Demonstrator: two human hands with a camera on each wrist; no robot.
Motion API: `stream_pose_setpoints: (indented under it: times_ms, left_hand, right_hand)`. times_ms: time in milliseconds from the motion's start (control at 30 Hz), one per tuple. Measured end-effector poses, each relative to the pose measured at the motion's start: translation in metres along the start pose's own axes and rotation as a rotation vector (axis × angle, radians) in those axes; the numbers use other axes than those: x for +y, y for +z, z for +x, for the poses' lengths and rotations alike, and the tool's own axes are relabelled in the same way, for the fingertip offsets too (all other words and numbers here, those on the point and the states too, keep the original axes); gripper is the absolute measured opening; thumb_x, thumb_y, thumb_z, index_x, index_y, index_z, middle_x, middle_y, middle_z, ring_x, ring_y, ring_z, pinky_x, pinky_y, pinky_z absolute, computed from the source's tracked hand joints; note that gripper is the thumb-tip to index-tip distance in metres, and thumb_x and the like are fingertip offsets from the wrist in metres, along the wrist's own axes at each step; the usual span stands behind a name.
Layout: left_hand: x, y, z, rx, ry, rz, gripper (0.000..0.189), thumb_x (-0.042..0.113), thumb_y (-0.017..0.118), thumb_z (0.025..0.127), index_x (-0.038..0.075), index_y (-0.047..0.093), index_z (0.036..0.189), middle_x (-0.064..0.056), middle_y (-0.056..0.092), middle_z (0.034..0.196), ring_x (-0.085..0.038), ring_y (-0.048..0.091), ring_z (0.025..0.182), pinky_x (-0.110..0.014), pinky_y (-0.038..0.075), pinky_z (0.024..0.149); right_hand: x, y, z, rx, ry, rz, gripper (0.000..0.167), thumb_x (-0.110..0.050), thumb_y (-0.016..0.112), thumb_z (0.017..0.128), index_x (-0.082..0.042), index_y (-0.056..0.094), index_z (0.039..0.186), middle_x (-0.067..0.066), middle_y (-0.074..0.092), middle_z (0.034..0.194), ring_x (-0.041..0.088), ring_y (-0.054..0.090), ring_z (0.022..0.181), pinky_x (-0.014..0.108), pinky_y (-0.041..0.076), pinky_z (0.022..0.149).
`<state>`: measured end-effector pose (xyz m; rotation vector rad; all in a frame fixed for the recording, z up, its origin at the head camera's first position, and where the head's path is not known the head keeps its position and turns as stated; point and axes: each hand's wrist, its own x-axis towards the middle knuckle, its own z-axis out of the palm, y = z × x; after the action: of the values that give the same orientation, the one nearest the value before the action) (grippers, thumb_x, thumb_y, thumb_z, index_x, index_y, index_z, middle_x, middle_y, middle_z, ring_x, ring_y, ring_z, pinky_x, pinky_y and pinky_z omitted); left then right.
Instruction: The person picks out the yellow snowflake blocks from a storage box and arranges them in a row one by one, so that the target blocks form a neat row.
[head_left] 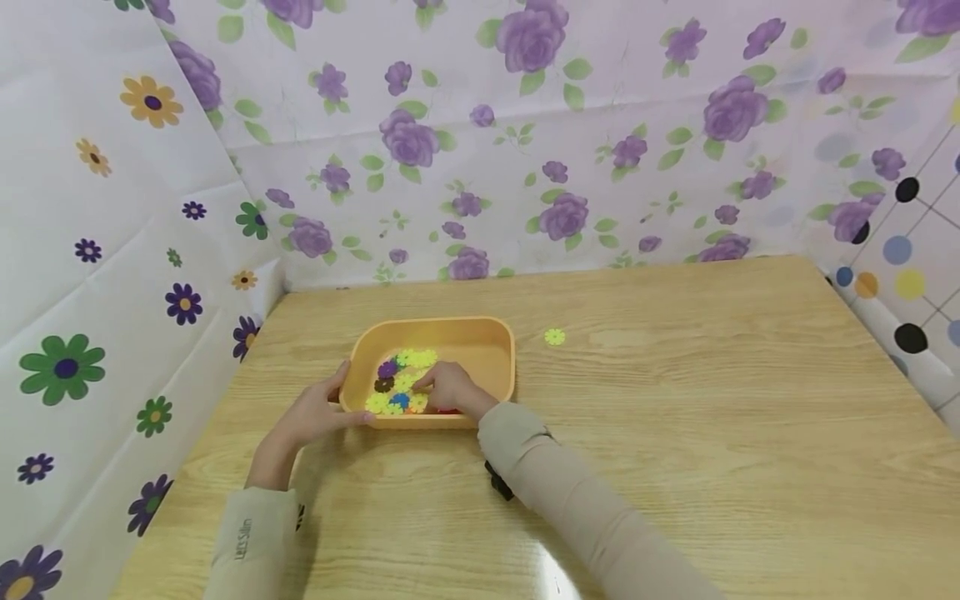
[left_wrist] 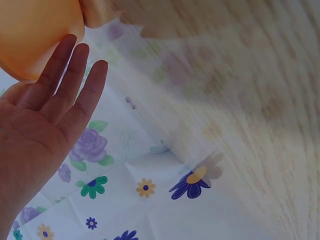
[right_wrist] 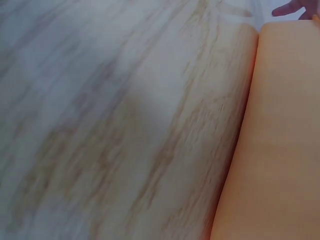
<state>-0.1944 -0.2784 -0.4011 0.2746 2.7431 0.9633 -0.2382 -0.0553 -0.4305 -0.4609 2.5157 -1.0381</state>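
An orange plastic basin (head_left: 472, 340) stands on the table with several flower-shaped plastic pieces in its left half. Most are yellow; a purple piece (head_left: 387, 369), a brown piece (head_left: 384, 385) and a blue piece (head_left: 400, 401) lie among them. My left hand (head_left: 309, 414) rests against the basin's left end, thumb along the front rim. In the left wrist view its fingers (left_wrist: 75, 82) look nearly straight beside the basin wall. Over the front rim, my right hand (head_left: 450, 386) reaches in, index finger extended down at the yellow pieces. Whether it pinches one cannot be told; the right wrist view shows only the basin's outer wall (right_wrist: 275, 130).
One yellow flower-shaped piece (head_left: 555, 337) lies on the wooden table (head_left: 712, 400), right of the basin. A small black object (head_left: 498, 482) shows beside the right sleeve. Flower-printed sheets (head_left: 562, 167) hang behind and to the left; a dotted one (head_left: 911, 283) is at right.
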Motion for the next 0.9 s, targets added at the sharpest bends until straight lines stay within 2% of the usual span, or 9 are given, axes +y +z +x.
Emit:
stream_pose_setpoints:
  times_ms: [167,233,300,600,900]
  left_hand:
    - [0.0010,-0.0003,0.0002,0.005,0.003,-0.001,0.103,0.042,0.073,0.074,-0.002,0.011,0.144,-0.029,0.034,0.137,-0.036,0.046,0.116,-0.049,0.033,0.096]
    - [0.0010,-0.0004,0.0000,0.007,0.004,-0.007,0.103,0.041,0.073,0.074,-0.002,0.011,0.144,-0.029,0.034,0.137,-0.036,0.046,0.116,-0.049,0.034,0.096]
    - [0.0010,-0.0005,-0.0005,0.008,0.003,-0.012,0.103,0.041,0.073,0.074,-0.002,0.011,0.144,-0.029,0.034,0.137,-0.036,0.046,0.116,-0.049,0.034,0.096]
    - [-0.0012,-0.0011,-0.0029,0.018,0.025,0.001,0.102,0.041,0.073,0.075,-0.004,0.012,0.143,-0.029,0.031,0.139,-0.037,0.046,0.115,-0.049,0.036,0.094]
    - [-0.0003,0.0005,-0.0018,0.014,0.027,0.006,0.102,0.041,0.073,0.074,-0.003,0.012,0.143,-0.028,0.029,0.140,-0.037,0.047,0.114,-0.049,0.036,0.094]
  right_hand:
    - [-0.0006,-0.0024,-0.0004,-0.009,-0.028,-0.062,0.037,0.001,0.071,0.074,-0.014,0.070,0.107,0.000,0.062,0.116,0.016,0.051,0.109,0.024,0.043,0.082]
    - [-0.0009,-0.0031,-0.0005,-0.014,-0.039,-0.077,0.036,0.002,0.070,0.074,-0.014,0.070,0.107,0.001,0.062,0.116,0.018,0.048,0.115,0.026,0.042,0.088]
    - [-0.0011,-0.0030,-0.0003,-0.018,-0.051,-0.079,0.036,0.003,0.070,0.074,-0.013,0.070,0.106,0.001,0.062,0.116,0.019,0.047,0.116,0.028,0.042,0.089]
    - [-0.0024,-0.0011,0.0009,0.000,-0.087,-0.114,0.033,0.005,0.068,0.071,-0.013,0.073,0.099,0.001,0.064,0.111,0.021,0.049,0.115,0.030,0.042,0.091]
    - [-0.0008,-0.0031,-0.0003,0.004,-0.104,-0.162,0.027,-0.002,0.074,0.071,-0.008,0.070,0.097,0.005,0.063,0.106,0.019,0.055,0.098,0.027,0.046,0.080]
